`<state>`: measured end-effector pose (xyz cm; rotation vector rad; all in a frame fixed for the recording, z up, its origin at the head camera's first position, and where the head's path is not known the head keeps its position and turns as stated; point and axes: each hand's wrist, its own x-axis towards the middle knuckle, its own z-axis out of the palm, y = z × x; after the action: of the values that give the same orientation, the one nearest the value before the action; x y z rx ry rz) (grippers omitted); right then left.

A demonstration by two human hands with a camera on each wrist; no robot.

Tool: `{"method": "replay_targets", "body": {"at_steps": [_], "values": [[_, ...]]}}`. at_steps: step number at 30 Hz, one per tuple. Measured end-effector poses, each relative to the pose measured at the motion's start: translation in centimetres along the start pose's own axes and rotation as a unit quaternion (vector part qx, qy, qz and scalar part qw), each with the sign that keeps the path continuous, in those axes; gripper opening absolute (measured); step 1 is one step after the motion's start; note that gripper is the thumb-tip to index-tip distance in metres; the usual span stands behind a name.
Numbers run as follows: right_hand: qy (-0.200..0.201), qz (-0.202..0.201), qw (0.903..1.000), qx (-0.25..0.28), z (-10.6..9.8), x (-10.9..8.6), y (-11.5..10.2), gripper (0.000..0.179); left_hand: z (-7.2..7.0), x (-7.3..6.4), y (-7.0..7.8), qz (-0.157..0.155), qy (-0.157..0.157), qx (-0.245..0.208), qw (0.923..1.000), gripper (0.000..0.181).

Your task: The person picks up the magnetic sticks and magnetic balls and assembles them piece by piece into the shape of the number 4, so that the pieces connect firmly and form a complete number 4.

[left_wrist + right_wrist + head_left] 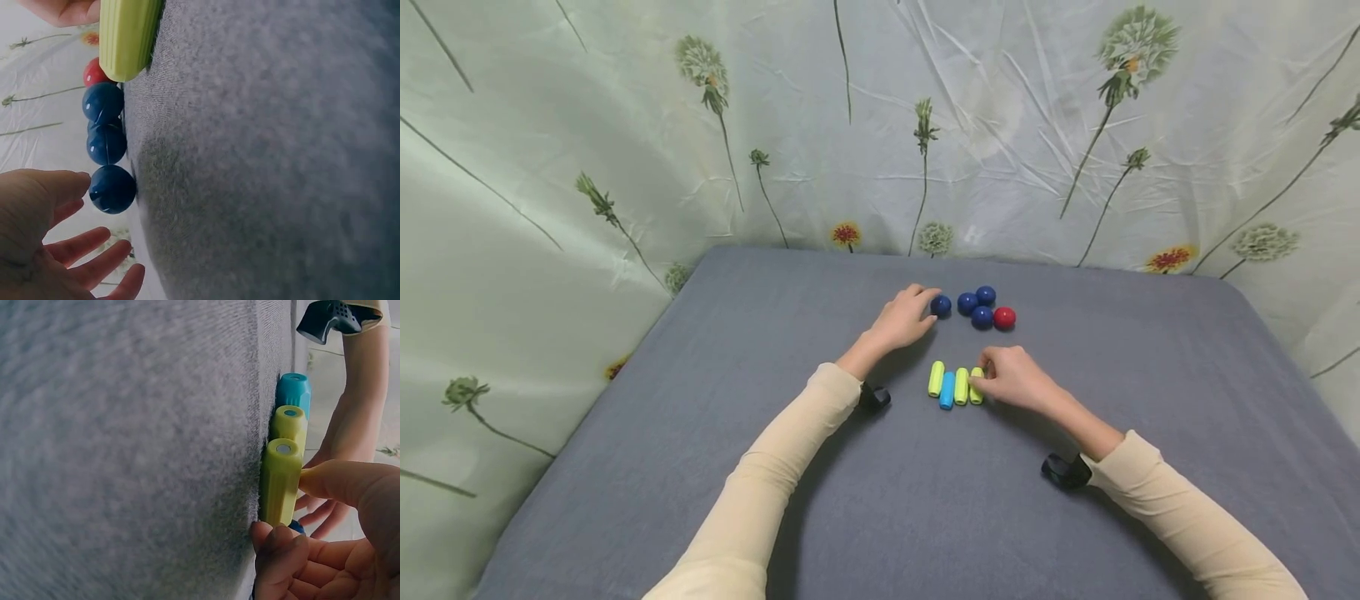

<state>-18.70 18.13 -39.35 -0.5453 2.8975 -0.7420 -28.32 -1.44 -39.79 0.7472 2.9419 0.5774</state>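
Observation:
My left hand reaches to the leftmost blue ball, its fingers spread and curving around the ball's left side. In the left wrist view the thumb tip is right at that blue ball, with the other fingers apart from it. Lower on the table, my right hand pinches the rightmost yellow-green fluted cylinder. The right wrist view has the thumb on the side of this cylinder and the fingertips at its far end. It lies beside another yellow-green cylinder, a light-blue cylinder and the leftmost yellow-green cylinder.
Several more blue balls cluster right of the left hand, with a red ball against them. Grey cloth covers the table. A pale curtain with a flower print hangs behind and to the left.

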Motion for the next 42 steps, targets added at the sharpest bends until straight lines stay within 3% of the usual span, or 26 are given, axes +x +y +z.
{"method": "replay_targets", "body": {"at_steps": [17,26,34,42], "values": [[-0.019,0.002,0.9997,-0.014,0.0,0.1,-0.4,0.023,0.8,1.3,0.5,-0.008,0.002,0.019,0.9998,0.044],[-0.02,0.012,0.9994,-0.026,-0.5,0.2,-0.2,0.025,0.8,1.4,0.3,0.022,0.002,0.011,0.9997,0.036],[-0.011,0.031,0.9977,-0.059,-0.7,0.3,0.0,0.017,0.3,0.7,-0.2,0.041,-0.02,-0.009,0.9989,0.037],[0.012,0.012,0.9986,-0.05,-0.6,0.8,0.6,0.013,0.0,-0.6,-0.7,0.033,-0.028,-0.027,0.9987,0.039]]}}
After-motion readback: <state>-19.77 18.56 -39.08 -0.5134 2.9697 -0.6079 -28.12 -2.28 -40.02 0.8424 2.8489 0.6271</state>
